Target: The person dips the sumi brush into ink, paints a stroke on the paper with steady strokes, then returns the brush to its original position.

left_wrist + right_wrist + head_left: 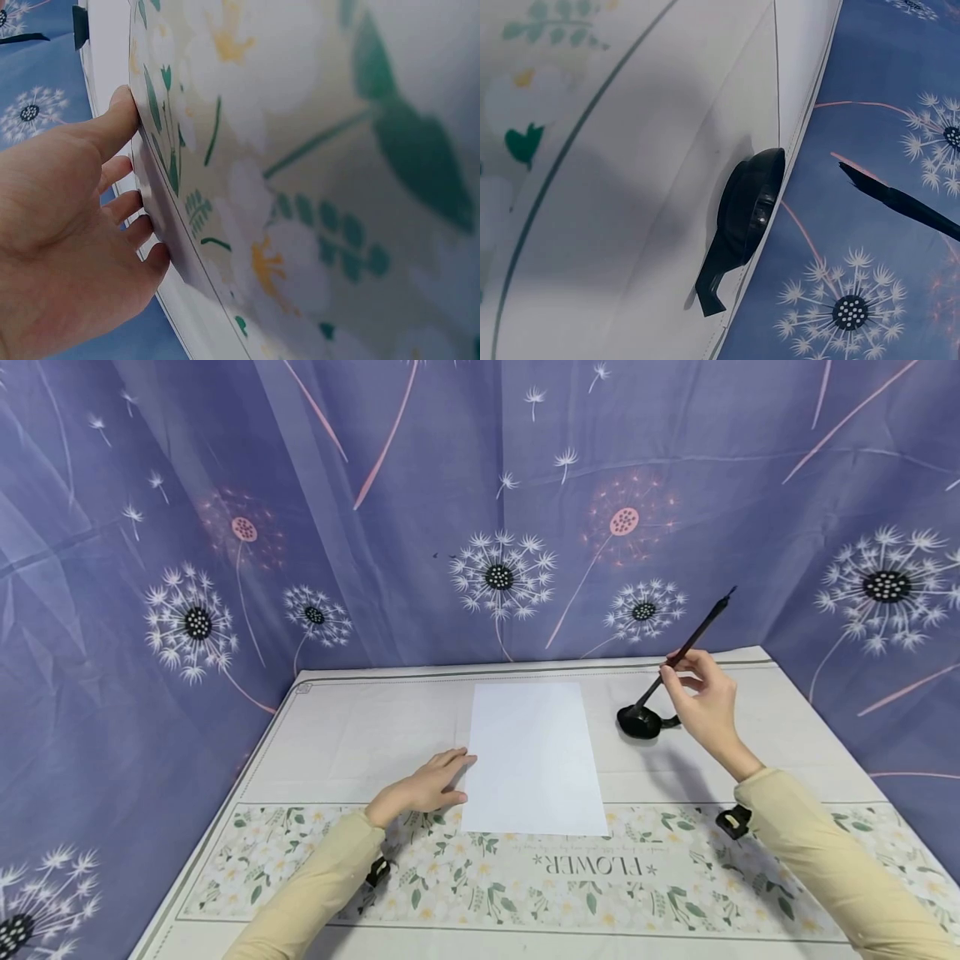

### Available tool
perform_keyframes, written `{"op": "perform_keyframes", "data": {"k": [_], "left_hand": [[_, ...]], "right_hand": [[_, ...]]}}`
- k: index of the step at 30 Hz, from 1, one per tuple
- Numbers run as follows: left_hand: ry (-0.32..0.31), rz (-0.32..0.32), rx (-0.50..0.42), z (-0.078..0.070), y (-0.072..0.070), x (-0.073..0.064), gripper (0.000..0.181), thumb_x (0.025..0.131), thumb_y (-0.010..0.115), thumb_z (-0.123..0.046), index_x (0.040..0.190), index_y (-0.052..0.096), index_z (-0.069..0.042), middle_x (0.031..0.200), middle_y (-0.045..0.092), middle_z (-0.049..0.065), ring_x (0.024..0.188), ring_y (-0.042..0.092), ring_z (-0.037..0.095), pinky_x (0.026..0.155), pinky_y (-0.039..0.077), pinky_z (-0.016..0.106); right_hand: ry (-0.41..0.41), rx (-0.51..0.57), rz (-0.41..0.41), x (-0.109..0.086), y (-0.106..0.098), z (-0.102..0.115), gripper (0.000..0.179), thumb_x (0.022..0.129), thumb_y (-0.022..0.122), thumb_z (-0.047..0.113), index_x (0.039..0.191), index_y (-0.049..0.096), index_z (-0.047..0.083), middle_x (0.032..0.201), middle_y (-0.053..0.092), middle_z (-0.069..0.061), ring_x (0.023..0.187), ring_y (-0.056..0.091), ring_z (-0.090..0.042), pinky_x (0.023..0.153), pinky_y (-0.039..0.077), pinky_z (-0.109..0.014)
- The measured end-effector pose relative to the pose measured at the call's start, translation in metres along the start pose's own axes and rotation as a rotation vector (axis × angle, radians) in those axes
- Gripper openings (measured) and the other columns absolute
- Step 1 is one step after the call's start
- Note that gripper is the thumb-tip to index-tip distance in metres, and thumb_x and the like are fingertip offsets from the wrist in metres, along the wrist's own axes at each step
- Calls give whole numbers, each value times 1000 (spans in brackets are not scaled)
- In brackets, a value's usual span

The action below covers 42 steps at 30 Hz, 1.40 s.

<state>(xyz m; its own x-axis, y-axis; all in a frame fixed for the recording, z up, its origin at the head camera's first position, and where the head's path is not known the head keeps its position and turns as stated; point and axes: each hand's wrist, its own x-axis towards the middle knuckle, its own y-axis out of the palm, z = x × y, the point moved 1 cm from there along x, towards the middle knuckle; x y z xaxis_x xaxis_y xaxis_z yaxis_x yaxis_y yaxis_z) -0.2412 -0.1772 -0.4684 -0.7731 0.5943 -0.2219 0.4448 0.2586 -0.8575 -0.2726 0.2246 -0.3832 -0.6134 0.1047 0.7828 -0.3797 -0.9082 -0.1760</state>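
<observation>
A dark brush (693, 639) is pinched near its middle by my right hand (708, 697), with its bristle end pointing down. Below it sits a small black ink dish (639, 723) with a curved handle. From the right wrist, the brush tip (864, 180) shows apart from the ink dish (754, 202); the right hand itself is outside that view. My left hand (427, 783) rests on the table at the left edge of a blank white sheet of paper (534, 760), its fingertips at that edge. In the left wrist view the left hand (82, 217) has its fingers loosely extended.
A pale tablecloth (360, 718) with a printed flower band covers the table. Behind it and along both sides hangs a purple curtain (405, 593) with dandelion prints. Black wrist-worn pieces (733, 821) show beneath both sleeves.
</observation>
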Motion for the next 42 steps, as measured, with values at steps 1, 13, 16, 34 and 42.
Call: {"op": "perform_keyframes", "data": {"k": [1, 13, 16, 34, 42], "left_hand": [[0, 0, 2, 0, 0, 0, 66, 99, 56, -28, 152, 25, -5, 159, 16, 23, 146, 18, 42, 115, 25, 59], [-11, 7, 10, 2, 1, 1, 66, 99, 56, -28, 153, 25, -7, 160, 15, 21, 147, 17, 40, 116, 25, 58], [-4, 3, 11, 2, 1, 1, 66, 98, 57, -27, 152, 25, -7, 160, 15, 22, 147, 18, 41, 115, 26, 58], [-2, 2, -8, 3, 2, 0, 66, 99, 55, -30, 153, 24, -8, 160, 15, 21, 147, 17, 41, 116, 25, 59], [7, 4, -11, 2, 2, 0, 66, 99, 55, -30, 153, 24, -7, 160, 14, 22, 147, 17, 42, 115, 25, 59]], "right_hand": [[0, -2, 2, 0, 0, 1, 16, 84, 61, -15, 100, 59, -17, 89, 65, -9, 85, 62, 6, 71, 51, -6], [11, 16, -7, 6, 6, 11, 18, 89, 62, -4, 100, 59, -18, 88, 65, -10, 84, 63, 4, 72, 51, -7], [12, 25, -8, 7, 8, 11, 18, 89, 62, -5, 100, 59, -18, 88, 65, -8, 83, 63, 5, 72, 52, -7], [25, 59, -24, 8, 14, 10, 17, 85, 61, -13, 101, 59, -18, 85, 66, -2, 79, 63, 7, 73, 50, -6], [44, 52, -34, 9, 17, 11, 17, 87, 62, -8, 101, 60, -17, 80, 65, -5, 77, 63, 8, 69, 51, -6]]}}
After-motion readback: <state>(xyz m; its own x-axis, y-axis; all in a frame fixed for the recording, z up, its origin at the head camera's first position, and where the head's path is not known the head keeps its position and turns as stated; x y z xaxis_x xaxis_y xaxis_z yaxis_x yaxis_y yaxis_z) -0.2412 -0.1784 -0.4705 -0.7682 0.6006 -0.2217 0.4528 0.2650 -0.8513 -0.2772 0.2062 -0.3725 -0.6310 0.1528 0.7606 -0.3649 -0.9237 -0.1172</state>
